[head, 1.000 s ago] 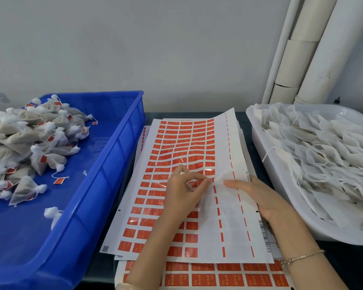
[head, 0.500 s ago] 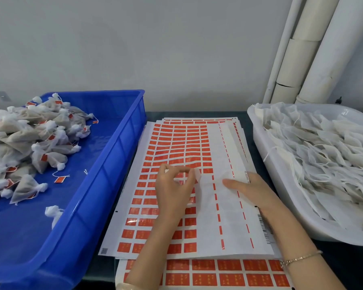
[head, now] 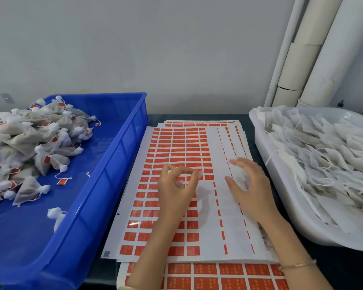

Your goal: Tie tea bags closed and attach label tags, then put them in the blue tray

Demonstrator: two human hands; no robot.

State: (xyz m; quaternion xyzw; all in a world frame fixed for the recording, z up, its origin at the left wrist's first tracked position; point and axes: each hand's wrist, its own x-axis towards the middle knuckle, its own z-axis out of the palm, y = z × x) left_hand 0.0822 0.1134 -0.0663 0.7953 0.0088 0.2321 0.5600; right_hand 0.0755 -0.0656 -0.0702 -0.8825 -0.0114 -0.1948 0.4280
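A sheet of orange label tags (head: 176, 143) lies flat on a stack of like sheets between two containers. My left hand (head: 176, 191) hovers over its middle, thumb and forefinger curled into a ring that pinches a small pale label (head: 199, 174). My right hand (head: 249, 185) floats just above the sheet's bare right strip, fingers spread and blurred, holding nothing. The blue tray (head: 122, 143) at the left holds a heap of tied tea bags (head: 29, 143) with orange tags. A white tub (head: 302, 222) at the right is full of flat, untied tea bags (head: 323, 153).
White pipes (head: 312, 59) run up the wall at the back right. A lower label sheet (head: 218, 275) sticks out toward me under the stack. Dark table strips (head: 197, 117) show behind the sheets.
The sheet's raised far end has dropped flat. My left hand has drawn left and away with the label. My right hand has lifted off the sheet and spread its fingers.
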